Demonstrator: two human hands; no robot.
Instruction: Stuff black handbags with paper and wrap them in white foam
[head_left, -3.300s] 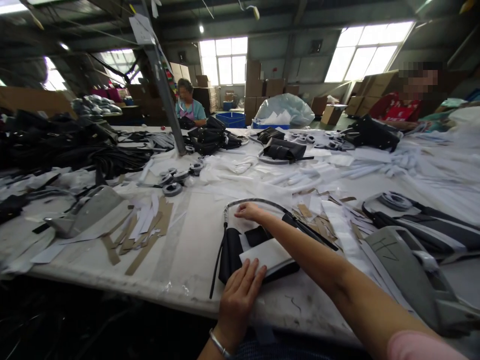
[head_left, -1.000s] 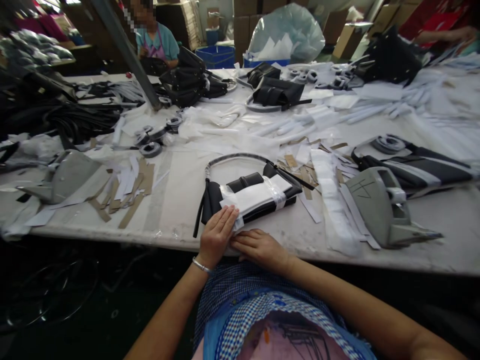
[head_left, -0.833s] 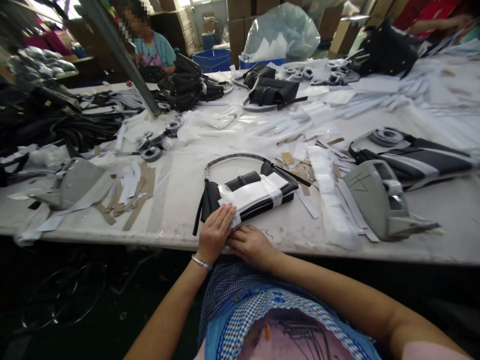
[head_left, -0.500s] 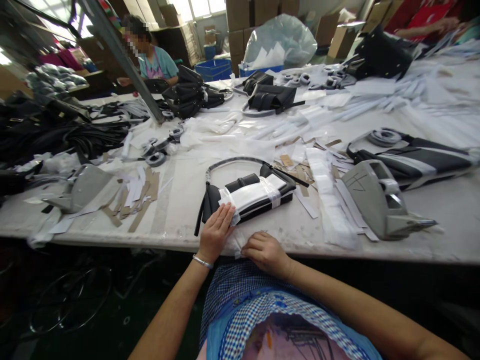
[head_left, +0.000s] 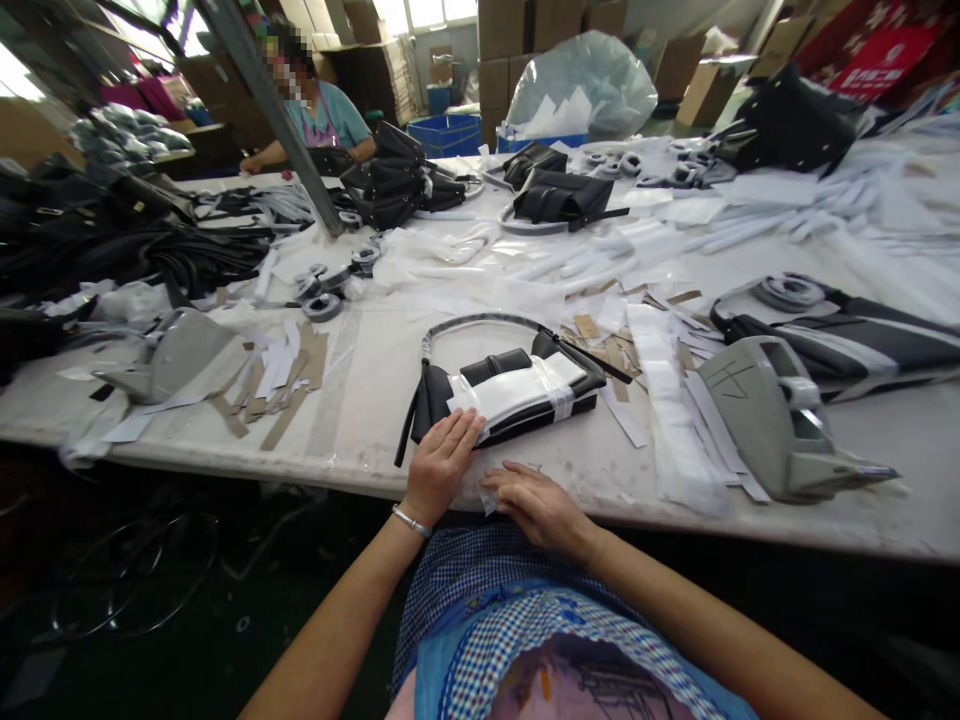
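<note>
A small black handbag (head_left: 450, 390) lies near the front edge of the white table (head_left: 375, 400), wrapped with a white sheet (head_left: 510, 390) taped across it, its curved handle (head_left: 480, 322) arching behind. My left hand (head_left: 442, 462) lies flat on the bag's near left corner, fingers spread over the white wrap. My right hand (head_left: 536, 505) rests at the table edge just right of it, fingers pinching a thin clear strip of tape or film (head_left: 489, 497).
A grey tape dispenser (head_left: 780, 420) sits to the right, another grey one (head_left: 176, 355) to the left beside cardboard strips (head_left: 292, 375). Tape rolls (head_left: 322, 300), white paper and more black bags (head_left: 562, 195) cover the far table. A person (head_left: 322, 110) sits across at the back.
The white sheet got wrapped and taped around the bag. My right hand drew back from the bag's front to the table edge with a clear strip; my left hand stays on the bag.
</note>
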